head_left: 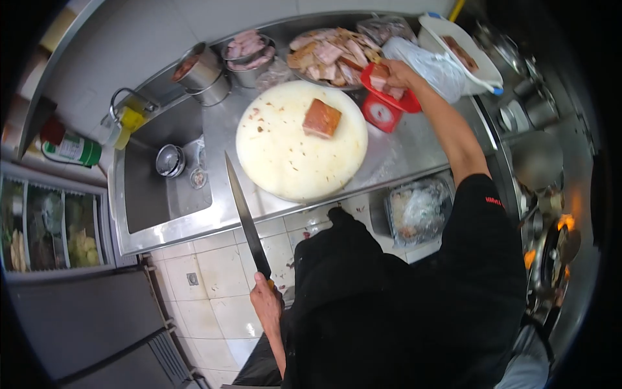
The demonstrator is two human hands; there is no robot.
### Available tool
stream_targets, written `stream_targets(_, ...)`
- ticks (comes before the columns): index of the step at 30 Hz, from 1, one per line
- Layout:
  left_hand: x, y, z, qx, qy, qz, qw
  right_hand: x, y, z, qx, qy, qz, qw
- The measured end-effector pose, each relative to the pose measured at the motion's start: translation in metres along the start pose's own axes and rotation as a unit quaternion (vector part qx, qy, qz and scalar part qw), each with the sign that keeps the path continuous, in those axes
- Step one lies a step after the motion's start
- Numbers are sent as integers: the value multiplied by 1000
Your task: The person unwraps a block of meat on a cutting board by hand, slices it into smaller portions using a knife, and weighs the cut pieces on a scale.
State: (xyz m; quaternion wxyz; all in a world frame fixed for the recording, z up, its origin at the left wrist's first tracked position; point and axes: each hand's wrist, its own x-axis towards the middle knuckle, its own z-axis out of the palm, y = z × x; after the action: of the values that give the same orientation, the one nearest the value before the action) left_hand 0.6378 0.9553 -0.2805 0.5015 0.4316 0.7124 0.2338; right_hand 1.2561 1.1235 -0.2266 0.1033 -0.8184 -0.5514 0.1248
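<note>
My left hand [266,302] is closed around the handle of a long knife [243,211], whose blade points up past the counter's front edge. Over at the red kitchen scale [381,115], my right hand [400,74] has its fingers on a piece of roast pork [380,76] in the scale's red pan [408,104]. A square block of roast pork belly [322,119], browned skin up, rests on the round white chopping board [278,155]. Small brown crumbs are scattered over the board.
Behind the board stand a platter of sliced pork [337,55] and metal pots of meat [249,55]. A white tub [476,78] is at the right. The sink [146,201] lies left, with flames [566,222] by a wok far right. A plastic-covered bin [418,211] sits below.
</note>
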Motion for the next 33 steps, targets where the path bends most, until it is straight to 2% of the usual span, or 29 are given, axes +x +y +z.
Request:
stream_targets(2, -8, 3, 4, -35, 19, -21, 999, 23, 12, 4, 85, 26, -35, 995)
stream_targets(3, -14, 11, 5, -39, 19, -26, 999, 26, -5, -3, 215, 8, -25, 976)
stream_targets(5, -11, 9, 8, -61, 18, -46, 997, -7, -54, -11, 463, -42, 13, 885)
stream_targets(7, -16, 25, 13, -77, 13, -89, 993, -21, -93, 13, 623, -85, -26, 777)
stream_targets(10, 2, 7, 21, -41, 35, -61, 997, -44, -167, 50, 664, -193, -68, 719)
stream_targets(13, 0, 35, 26, -15, 38, -32, 999, -55, -227, 102, 698, -246, -27, 672)
stream_targets(16, 1, 43, 36, -22, 40, -51, 998, -46, -244, 162, 456, -222, -42, 861)
stream_targets(17, 2, 42, 40, -18, 38, -49, 998, -49, -247, 167, 410, -174, -18, 895)
stream_targets(20, -3, 48, 51, 18, 27, -67, 997, -36, -228, 215, 217, 4, -97, 971)
stream_targets(23, -8, 75, 62, 49, 13, -94, 994, -36, -224, 215, 289, 151, -235, 916)
stream_targets(26, -14, 103, 71, 113, -7, -76, 991, -41, -223, 208, 369, 73, -218, 901)
stream_targets(33, -14, 129, 96, 150, -10, -22, 988, -55, -231, 203, 353, 131, -219, 900)
